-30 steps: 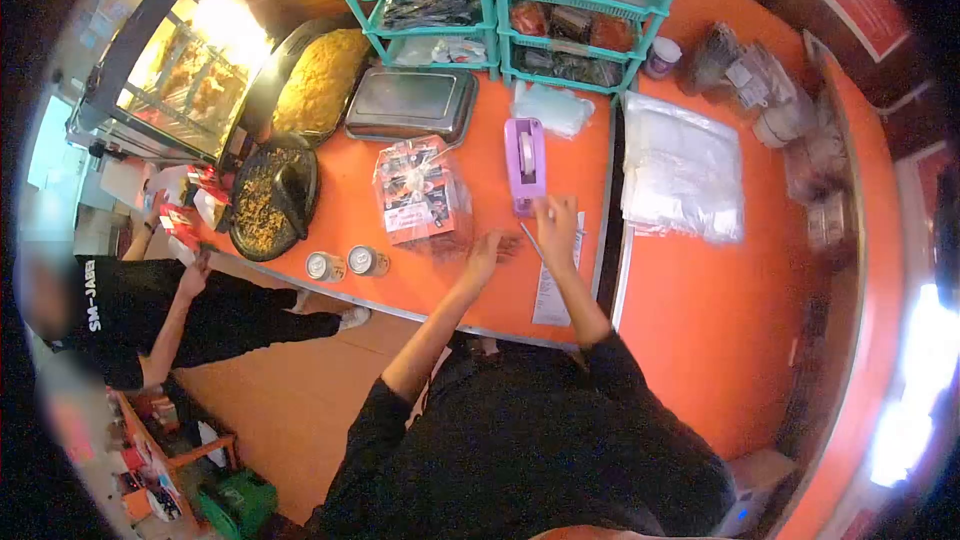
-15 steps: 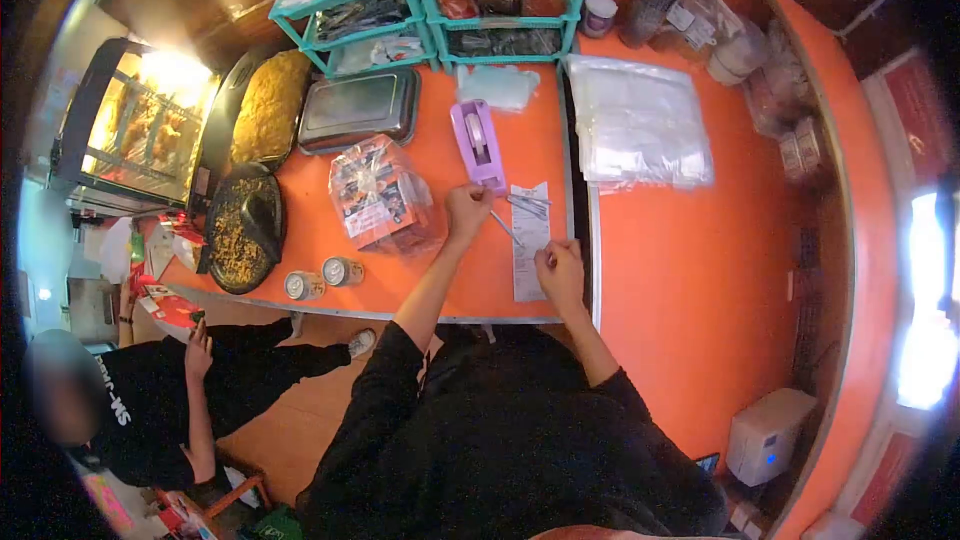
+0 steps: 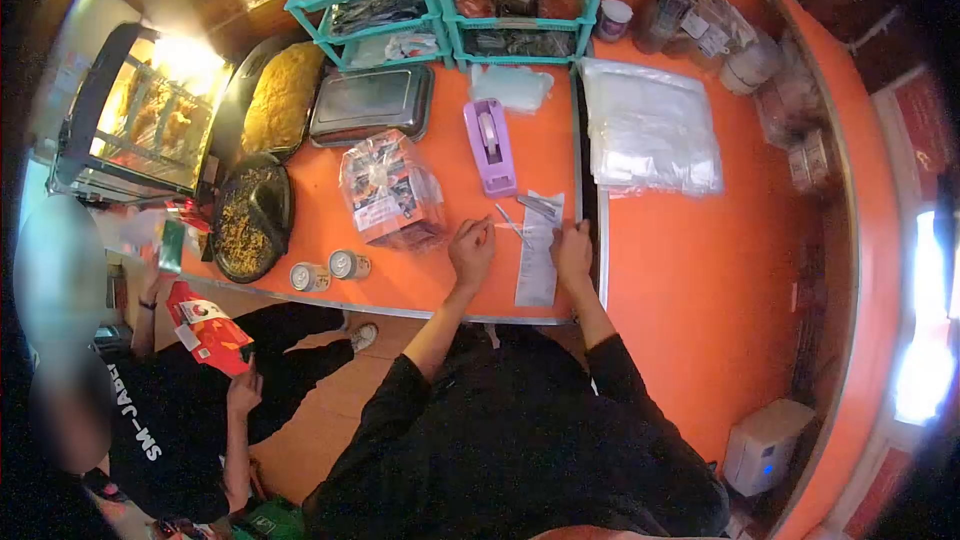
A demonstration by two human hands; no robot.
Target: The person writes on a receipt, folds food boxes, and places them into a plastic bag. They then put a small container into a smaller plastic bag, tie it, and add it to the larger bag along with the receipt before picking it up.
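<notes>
My left hand (image 3: pixel 472 254) is closed in a pinch over the orange counter, left of a long white receipt (image 3: pixel 538 275). Whatever its fingertips hold is too small or clear to make out. At the receipt's right edge, my right hand (image 3: pixel 573 256) is also closed, its fingertips pointing down and partly hidden. A thin pen-like stick (image 3: pixel 511 221) and some slim silvery items (image 3: pixel 538 208) lie by the receipt's upper end. Just above them stands a purple tape dispenser (image 3: pixel 489 147). Left of my left hand sits a clear bag with a printed box inside (image 3: pixel 388 192).
Two cans (image 3: pixel 348 264) stand near the counter's front edge. Behind are a lidded tray (image 3: pixel 372 105), teal racks (image 3: pixel 515 25) and plastic bags (image 3: pixel 655 130). At left, beside a lit food warmer (image 3: pixel 150 115), a co-worker holds a red carton (image 3: pixel 208 328).
My left hand has moved away from the tape dispenser's front end, down toward me. My right hand has shifted slightly right. The co-worker's red carton shows more fully, lower down.
</notes>
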